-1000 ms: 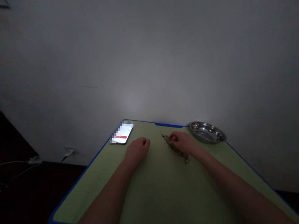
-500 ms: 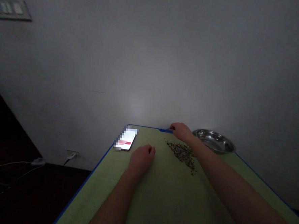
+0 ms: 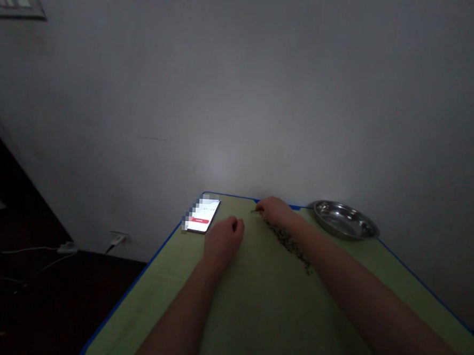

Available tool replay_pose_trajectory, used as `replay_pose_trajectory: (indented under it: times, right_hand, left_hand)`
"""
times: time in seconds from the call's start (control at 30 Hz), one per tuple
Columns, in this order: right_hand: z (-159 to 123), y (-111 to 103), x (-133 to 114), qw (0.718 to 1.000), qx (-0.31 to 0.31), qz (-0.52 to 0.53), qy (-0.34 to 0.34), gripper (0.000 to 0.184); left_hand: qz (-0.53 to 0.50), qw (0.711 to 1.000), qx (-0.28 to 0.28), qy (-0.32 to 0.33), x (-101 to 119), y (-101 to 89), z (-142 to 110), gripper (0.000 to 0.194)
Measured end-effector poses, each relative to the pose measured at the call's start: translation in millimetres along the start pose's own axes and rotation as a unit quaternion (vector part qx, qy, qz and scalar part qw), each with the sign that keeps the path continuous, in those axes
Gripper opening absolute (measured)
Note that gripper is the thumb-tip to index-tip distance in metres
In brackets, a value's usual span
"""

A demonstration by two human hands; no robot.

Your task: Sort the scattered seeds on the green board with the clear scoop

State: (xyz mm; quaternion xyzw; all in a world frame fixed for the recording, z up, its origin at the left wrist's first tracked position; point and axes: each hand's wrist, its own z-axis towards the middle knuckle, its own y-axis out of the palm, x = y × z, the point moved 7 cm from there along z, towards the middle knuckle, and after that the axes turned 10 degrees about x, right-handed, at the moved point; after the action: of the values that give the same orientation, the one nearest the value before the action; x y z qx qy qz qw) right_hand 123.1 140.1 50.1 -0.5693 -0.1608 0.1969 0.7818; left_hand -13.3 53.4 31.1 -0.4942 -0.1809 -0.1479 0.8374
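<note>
A long pile of small, dark, mottled, seed-like grains (image 3: 289, 245) was spread thinly across the green table (image 3: 259, 307), partly covered by the right hand (image 3: 275, 211) and forearm. The right fingers were curled at its far end, beside a tiny pale sliver; whether it was pinched could not be told. The left hand (image 3: 223, 238) was rested closed near the phone (image 3: 203, 216). Compared with the previous frame, the right hand had been brought leftward, away from the steel bowl (image 3: 344, 220). The writing on the phone's red button was too small to be read.
</note>
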Motion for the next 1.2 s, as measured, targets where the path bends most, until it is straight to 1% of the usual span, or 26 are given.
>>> replay_pose_trajectory:
  times: [0.13, 0.3, 0.53, 0.73, 0.9, 1.07, 1.2]
  right_hand:
    - [-9, -7, -13, 0.999, -0.013, 0.004, -0.03, 0.028]
    - [-16, -10, -24, 0.998, -0.017, 0.006, -0.055, 0.029]
    - [-20, -8, -34, 0.995, -0.03, 0.024, -0.087, 0.028]
    - [-23, -17, -49, 0.993, -0.031, 0.04, -0.108, 0.027]
    - [-18, -23, -46, 0.997, -0.002, 0.023, -0.077, 0.029]
    - [-19, -16, -36, 0.999, 0.012, 0.007, -0.044, 0.028]
    - [-20, -13, -24, 0.999, 0.021, 0.003, -0.026, 0.03]
  left_hand:
    - [-0.031, 0.998, 0.063, -0.002, -2, -10.0, 3, 0.035]
    - [-0.068, 0.991, 0.112, 0.005, -3, -15.1, 5, 0.029]
    - [-0.073, 0.988, 0.132, 0.012, -4, -16.3, 6, 0.025]
    - [-0.076, 0.988, 0.137, 0.013, -4, -17.6, 6, 0.024]
    - [-0.074, 0.986, 0.148, 0.016, -5, -18.2, 6, 0.025]
    - [-0.075, 0.986, 0.146, 0.011, -5, -18.6, 7, 0.025]
    - [-0.078, 0.987, 0.141, 0.009, -4, -19.7, 7, 0.025]
